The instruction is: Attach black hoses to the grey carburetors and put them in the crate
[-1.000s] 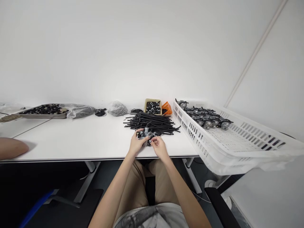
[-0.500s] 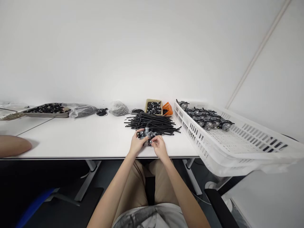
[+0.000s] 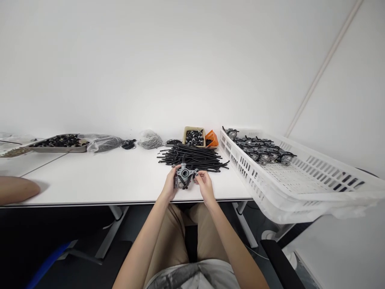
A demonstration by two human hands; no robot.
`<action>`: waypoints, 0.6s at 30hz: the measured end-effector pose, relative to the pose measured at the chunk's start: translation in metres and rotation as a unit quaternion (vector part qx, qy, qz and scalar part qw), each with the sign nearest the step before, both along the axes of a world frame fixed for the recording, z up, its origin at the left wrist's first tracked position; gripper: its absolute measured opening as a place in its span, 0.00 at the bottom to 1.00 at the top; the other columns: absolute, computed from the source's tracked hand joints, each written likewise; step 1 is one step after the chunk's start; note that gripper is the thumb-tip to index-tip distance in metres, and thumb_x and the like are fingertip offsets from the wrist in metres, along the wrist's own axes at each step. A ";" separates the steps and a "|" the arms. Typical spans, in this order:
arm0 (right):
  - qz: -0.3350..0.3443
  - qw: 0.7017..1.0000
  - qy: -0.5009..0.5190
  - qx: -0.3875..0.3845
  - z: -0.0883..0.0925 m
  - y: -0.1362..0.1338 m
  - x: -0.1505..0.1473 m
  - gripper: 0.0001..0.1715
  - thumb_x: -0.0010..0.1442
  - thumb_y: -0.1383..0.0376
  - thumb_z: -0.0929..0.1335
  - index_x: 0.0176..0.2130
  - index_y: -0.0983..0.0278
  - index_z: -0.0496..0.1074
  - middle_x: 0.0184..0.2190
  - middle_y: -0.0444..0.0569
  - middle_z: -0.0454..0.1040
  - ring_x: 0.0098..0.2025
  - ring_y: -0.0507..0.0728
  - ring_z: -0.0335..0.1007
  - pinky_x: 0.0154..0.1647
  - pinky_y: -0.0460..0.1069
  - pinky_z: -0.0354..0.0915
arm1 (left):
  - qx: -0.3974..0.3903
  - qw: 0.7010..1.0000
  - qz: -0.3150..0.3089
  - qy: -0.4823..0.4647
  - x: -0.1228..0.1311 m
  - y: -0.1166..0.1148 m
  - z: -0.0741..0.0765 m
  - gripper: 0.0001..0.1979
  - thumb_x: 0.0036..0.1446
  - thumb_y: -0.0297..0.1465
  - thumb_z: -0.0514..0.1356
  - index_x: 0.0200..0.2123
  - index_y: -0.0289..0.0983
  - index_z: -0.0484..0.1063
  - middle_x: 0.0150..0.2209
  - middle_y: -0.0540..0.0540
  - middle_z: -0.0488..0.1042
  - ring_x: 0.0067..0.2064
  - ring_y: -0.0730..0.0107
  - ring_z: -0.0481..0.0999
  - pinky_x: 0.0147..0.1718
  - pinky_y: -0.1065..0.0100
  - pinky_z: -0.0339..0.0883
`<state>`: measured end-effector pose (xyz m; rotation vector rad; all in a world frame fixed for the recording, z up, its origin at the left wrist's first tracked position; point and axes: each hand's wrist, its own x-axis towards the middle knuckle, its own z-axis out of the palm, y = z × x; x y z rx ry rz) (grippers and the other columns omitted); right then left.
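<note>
A grey metal part with a round opening and black tubing point(image 3: 184, 173) is held up over the table's front edge. My left hand point(image 3: 171, 182) grips it from the left side, fingers behind it. At its right side, my right hand point(image 3: 203, 182) has its thumb and fingertips closed on a small dark piece at the part's edge. Just behind lies a pile of black rubber tubes point(image 3: 195, 157) on the white table.
A white perforated crate point(image 3: 279, 176) holding similar parts stands at right. Behind the tubes are a beige bin point(image 3: 186, 136) and an orange basket point(image 3: 213, 137). Plastic bags point(image 3: 149, 139) and a metal tray point(image 3: 60, 149) line the back left. Another person's arm point(image 3: 18, 190) rests at far left.
The metal part has turned so that its round opening now faces me. My left hand has shifted slightly left and my right hand grips the part's right side.
</note>
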<state>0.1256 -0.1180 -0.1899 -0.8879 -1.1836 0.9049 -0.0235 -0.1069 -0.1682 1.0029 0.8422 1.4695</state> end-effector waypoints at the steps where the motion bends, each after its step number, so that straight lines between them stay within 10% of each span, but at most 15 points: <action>1: 0.004 1.000 0.002 -0.005 0.006 0.003 0.001 0.21 0.55 0.48 0.69 0.38 0.61 0.69 0.35 0.48 0.74 0.36 0.56 0.71 0.36 0.49 0.69 | -0.020 0.999 -0.027 -0.027 0.000 -0.002 0.002 0.28 0.56 0.52 0.56 0.49 0.38 0.70 0.40 0.42 0.79 0.39 0.58 0.79 0.38 0.57 0.75; 9: 0.178 0.981 -0.046 0.060 0.077 0.029 -0.002 0.24 0.51 0.49 0.73 0.43 0.61 0.77 0.44 0.52 0.79 0.50 0.61 0.74 0.55 0.57 0.67 | -0.087 0.983 -0.116 -0.109 -0.002 -0.010 0.006 0.23 0.57 0.48 0.58 0.47 0.36 0.72 0.39 0.41 0.80 0.38 0.55 0.81 0.36 0.53 0.77; 18: 0.165 0.983 -0.056 0.051 0.067 0.037 0.004 0.25 0.41 0.53 0.78 0.37 0.64 0.77 0.37 0.52 0.81 0.41 0.60 0.78 0.51 0.58 0.70 | -0.093 0.983 -0.126 -0.100 -0.001 -0.012 0.008 0.22 0.56 0.48 0.59 0.45 0.37 0.71 0.38 0.41 0.80 0.37 0.56 0.81 0.34 0.55 0.78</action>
